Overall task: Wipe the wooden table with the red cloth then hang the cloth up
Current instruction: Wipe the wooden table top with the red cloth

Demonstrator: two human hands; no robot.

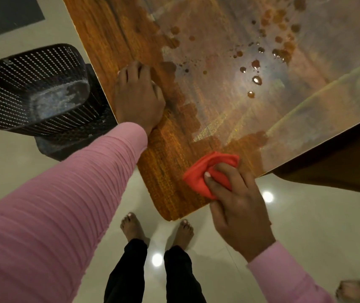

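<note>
The wooden table (170,154) fills the upper middle of the head view, its near corner pointing at my feet. Drops and smears of liquid (256,79) lie on its glossy far part. A bunched red cloth (203,171) lies on the table near the front right edge. My right hand (238,206) grips it, thumb on top and fingers curled over it. My left hand (138,95) rests on the table by its left edge, knuckles up and fingers bent down onto the wood.
A black perforated plastic basket (34,88) stands on a dark stool left of the table. Pale glossy floor tiles (306,232) lie below. My bare feet (159,228) stand at the table's corner. A dark brown surface (338,162) lies under the table's right edge.
</note>
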